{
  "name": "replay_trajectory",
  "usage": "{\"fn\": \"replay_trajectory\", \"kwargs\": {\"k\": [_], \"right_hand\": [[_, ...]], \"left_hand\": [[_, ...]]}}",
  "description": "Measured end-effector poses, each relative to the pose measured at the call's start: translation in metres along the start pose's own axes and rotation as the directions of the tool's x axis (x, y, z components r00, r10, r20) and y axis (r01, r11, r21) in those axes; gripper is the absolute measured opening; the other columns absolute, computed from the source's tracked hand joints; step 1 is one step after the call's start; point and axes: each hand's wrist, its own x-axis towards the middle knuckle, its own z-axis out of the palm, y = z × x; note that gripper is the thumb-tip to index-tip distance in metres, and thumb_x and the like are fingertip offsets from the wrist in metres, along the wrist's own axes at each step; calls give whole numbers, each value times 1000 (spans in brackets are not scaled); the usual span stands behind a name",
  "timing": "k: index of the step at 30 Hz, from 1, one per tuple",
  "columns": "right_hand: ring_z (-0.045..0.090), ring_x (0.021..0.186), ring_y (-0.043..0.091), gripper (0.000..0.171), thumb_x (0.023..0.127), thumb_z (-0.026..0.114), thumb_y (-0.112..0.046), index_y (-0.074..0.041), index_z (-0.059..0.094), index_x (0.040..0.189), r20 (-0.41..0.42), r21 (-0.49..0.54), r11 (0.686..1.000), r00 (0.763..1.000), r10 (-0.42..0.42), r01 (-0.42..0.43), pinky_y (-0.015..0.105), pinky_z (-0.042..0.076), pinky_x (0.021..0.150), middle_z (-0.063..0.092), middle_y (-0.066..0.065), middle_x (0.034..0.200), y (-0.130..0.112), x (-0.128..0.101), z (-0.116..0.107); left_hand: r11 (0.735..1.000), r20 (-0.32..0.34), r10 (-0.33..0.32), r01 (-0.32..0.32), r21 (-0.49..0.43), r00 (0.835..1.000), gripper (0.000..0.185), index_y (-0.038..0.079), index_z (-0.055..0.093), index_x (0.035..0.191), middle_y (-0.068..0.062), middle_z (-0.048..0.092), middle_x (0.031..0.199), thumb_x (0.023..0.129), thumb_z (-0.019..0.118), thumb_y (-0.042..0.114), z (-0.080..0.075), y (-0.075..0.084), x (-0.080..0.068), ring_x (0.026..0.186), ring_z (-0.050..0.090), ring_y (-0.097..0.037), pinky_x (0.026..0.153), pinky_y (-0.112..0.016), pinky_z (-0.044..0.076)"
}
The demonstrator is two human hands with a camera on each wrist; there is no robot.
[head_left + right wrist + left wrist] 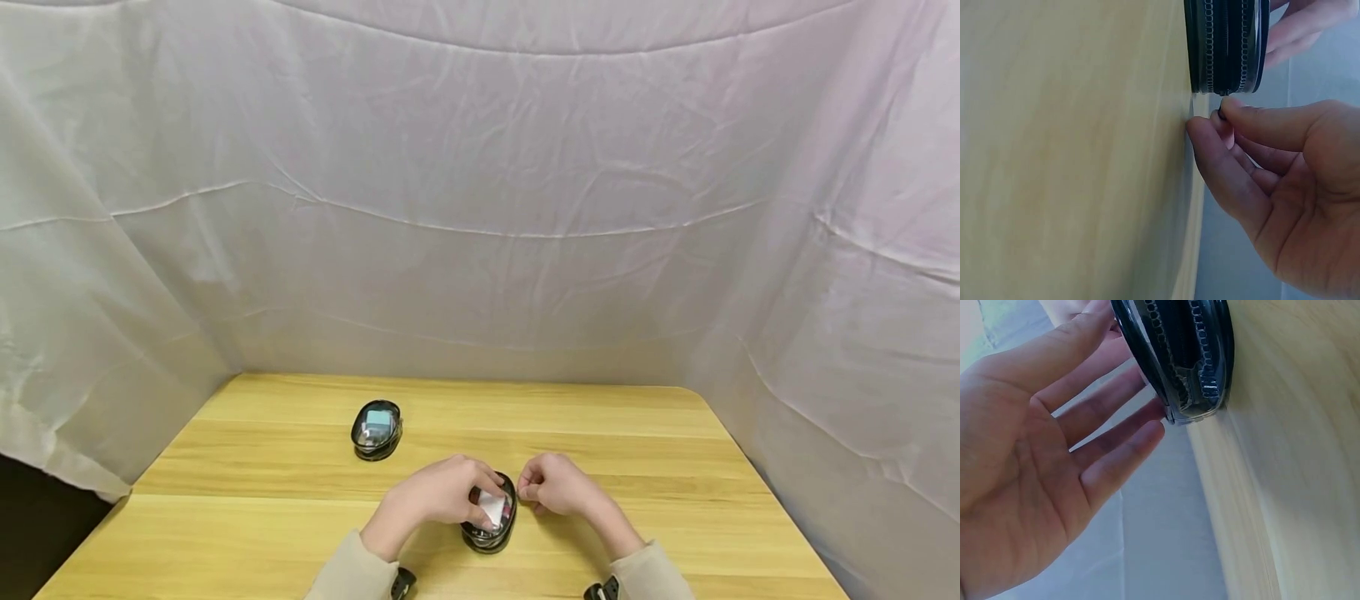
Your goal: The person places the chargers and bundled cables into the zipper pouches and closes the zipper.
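A small oval zip pouch (489, 543) with black trim and a clear top lies near the front of the wooden table. White and reddish contents show through it. My left hand (450, 490) reaches over the pouch from the left and holds it, thumb on the near part and fingers farther back. At the pouch's right side, my right hand (558, 485) pinches the small dark zipper pull (1222, 114) between thumb and fingertips. The zipper teeth (1244, 47) run along the pouch's side in the right wrist view.
A second black-trimmed oval pouch (377, 437), with a light blue item under its clear top, stands farther back and left on the wooden table (600, 417). White cloth (480, 292) hangs behind the table and at both sides.
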Motion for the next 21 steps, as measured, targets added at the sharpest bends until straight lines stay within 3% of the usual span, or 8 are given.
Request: {"fn": "replay_trajectory", "kwargs": {"k": [7, 21], "right_hand": [[67, 65, 19, 11, 92, 71, 6, 0, 68, 82, 15, 10, 1000, 1000, -22, 22, 32, 61, 59, 66, 6, 75, 0, 1, 0], [67, 65, 20, 14, 92, 70, 7, -2, 67, 81, 54, 0, 1000, 998, -23, 23, 33, 62, 59, 66, 6, 75, 0, -1, -3]], "left_hand": [[999, -11, 50, -49, 22, 999, 42, 19, 80, 119, 4, 69, 134, 79, 90, 28, 3, -4, 2, 124, 63, -16, 106, -29, 51], [1000, -18, -2, 1, -31, 1000, 39, 20, 81, 115, 7, 71, 131, 78, 90, 28, 6, -4, 3, 125, 64, -17, 105, -30, 52]]}}
